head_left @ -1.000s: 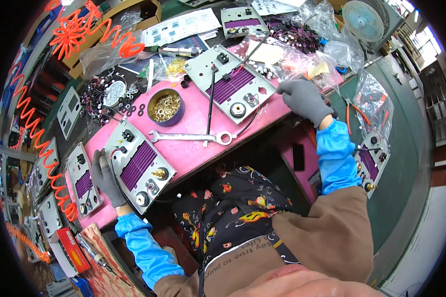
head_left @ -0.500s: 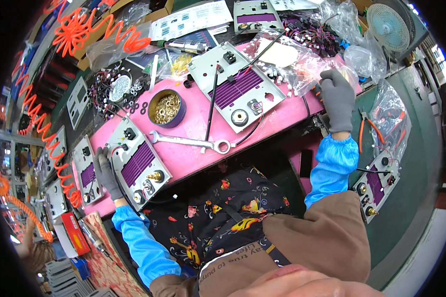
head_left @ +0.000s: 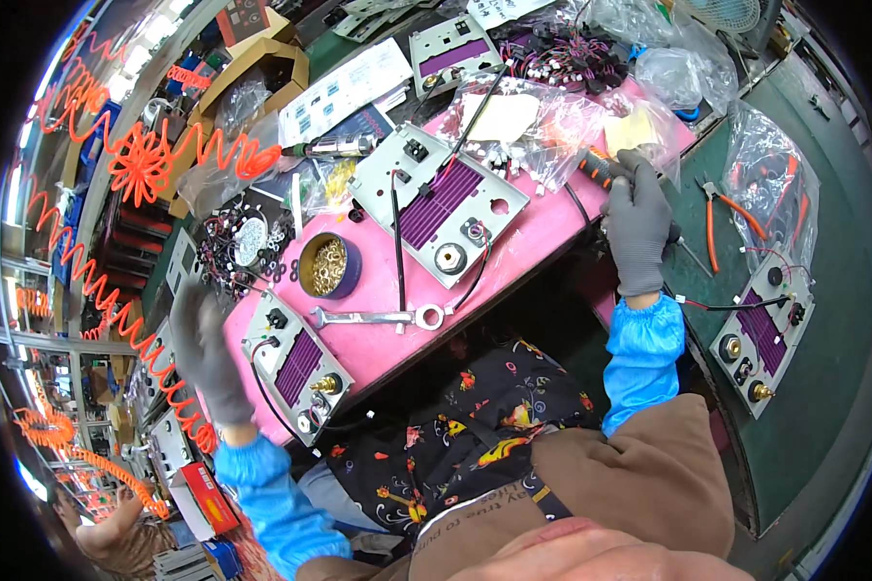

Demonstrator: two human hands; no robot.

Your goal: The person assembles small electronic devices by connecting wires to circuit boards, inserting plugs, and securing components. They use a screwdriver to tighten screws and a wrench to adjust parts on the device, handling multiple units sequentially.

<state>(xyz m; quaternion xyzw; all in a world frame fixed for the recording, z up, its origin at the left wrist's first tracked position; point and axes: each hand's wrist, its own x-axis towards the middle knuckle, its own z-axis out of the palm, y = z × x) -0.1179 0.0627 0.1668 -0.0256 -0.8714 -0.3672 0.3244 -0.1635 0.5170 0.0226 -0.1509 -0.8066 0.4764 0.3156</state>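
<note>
My right hand (head_left: 638, 228), in a grey glove, is closed round a screwdriver (head_left: 597, 168). Its orange and black handle sticks out past my fingers, and a thin shaft shows on the other side of the hand. My left hand (head_left: 206, 353), also gloved, is smeared by motion, so its fingers cannot be read. It is left of a grey panel (head_left: 273, 351) with a purple slotted grille and a brass fitting. A larger panel of the same kind (head_left: 397, 179) lies mid-table on the pink mat (head_left: 378, 354), wires hanging from it.
A combination wrench (head_left: 373, 317) lies beside a round tub of brass-coloured parts (head_left: 311, 276). Orange-handled pliers (head_left: 713, 225) and another grey panel (head_left: 754, 366) are on the green surface at right. A power driver (head_left: 339, 146) lies by the papers; orange coiled hoses (head_left: 136, 169) hang at left.
My left hand has come off the left panel and moved slightly left and up, blurring. A screwdriver now shows in my right hand, which has shifted slightly left and down. The view has shifted.
</note>
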